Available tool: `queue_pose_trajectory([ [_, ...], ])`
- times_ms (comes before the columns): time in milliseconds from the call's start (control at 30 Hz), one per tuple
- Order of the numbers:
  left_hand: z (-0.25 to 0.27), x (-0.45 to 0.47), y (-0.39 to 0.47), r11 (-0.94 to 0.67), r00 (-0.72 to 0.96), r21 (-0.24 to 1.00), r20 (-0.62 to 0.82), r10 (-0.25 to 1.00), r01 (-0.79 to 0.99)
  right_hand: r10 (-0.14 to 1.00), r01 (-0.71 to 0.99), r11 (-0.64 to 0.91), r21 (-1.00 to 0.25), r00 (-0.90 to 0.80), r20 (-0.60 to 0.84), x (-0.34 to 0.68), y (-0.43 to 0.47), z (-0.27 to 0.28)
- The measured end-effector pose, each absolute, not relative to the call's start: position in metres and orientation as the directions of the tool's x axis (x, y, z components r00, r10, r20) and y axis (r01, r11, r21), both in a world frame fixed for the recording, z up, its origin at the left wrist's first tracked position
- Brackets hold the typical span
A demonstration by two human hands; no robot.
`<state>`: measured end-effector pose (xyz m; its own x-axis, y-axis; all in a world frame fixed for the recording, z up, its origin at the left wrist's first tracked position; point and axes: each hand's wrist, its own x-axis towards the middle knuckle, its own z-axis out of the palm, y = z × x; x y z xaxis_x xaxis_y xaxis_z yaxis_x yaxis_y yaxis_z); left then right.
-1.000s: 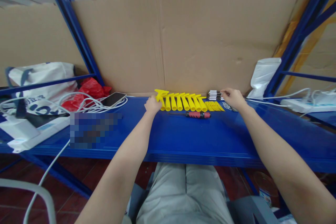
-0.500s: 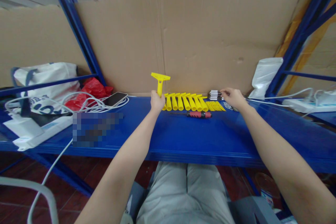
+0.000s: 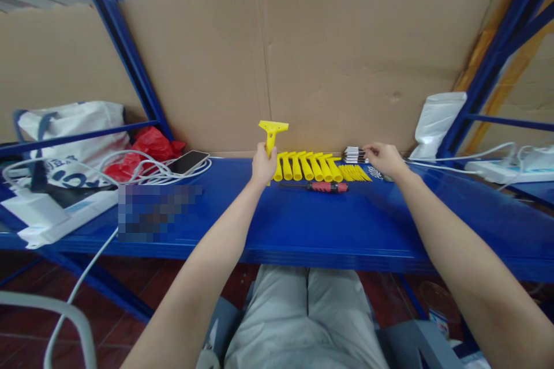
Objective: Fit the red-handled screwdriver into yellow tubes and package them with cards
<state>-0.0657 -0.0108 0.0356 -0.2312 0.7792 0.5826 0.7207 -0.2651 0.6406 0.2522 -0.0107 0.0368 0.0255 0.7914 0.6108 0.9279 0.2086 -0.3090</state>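
My left hand [image 3: 264, 165] is wrapped round the handle of a yellow scraper [image 3: 270, 137], held upright with its wide T-shaped head on top. Beside that hand, several more yellow scraper handles [image 3: 307, 166] lie in a row. To their right are small flat yellow pieces [image 3: 354, 173] in an overlapping line. My right hand [image 3: 384, 158] has its fingertips pinched together at the right end of a stack of thin white-and-dark pieces [image 3: 354, 154]; what they grip is too small to make out. Small metallic parts [image 3: 375, 173] lie just below this hand.
A red-and-black screwdriver [image 3: 326, 187] lies in front of the row on the blue table [image 3: 311, 225]. On the left are a phone [image 3: 189, 162], white cables, a red bag [image 3: 151, 147] and a power strip [image 3: 69, 220]. A white pouch [image 3: 439, 125] leans at the right; cardboard [image 3: 329, 57] stands behind.
My left hand has moved slightly right with the scraper, whose head has turned a little. My right hand stays at the stack with its fingers pinched.
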Motion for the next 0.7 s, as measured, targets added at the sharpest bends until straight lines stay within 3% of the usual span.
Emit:
queue_pose_trajectory([
  [200,0.036,-0.064,-0.014,-0.282,-0.201,0.609,0.602,0.773,0.741,0.785,0.932,0.209,-0.295,0.020,0.620,0.253,-0.012,0.037],
  [367,0.034,-0.065,-0.012,-0.285,-0.187,0.596,0.606,0.773,0.750,0.816,0.951,0.123,-0.284,0.066,0.575,0.257,-0.013,0.039],
  [700,0.030,-0.065,-0.009,-0.321,-0.142,0.559,0.632,0.762,0.765,0.885,0.955,-0.249,-0.161,0.292,0.363,0.272,-0.012,0.038],
])
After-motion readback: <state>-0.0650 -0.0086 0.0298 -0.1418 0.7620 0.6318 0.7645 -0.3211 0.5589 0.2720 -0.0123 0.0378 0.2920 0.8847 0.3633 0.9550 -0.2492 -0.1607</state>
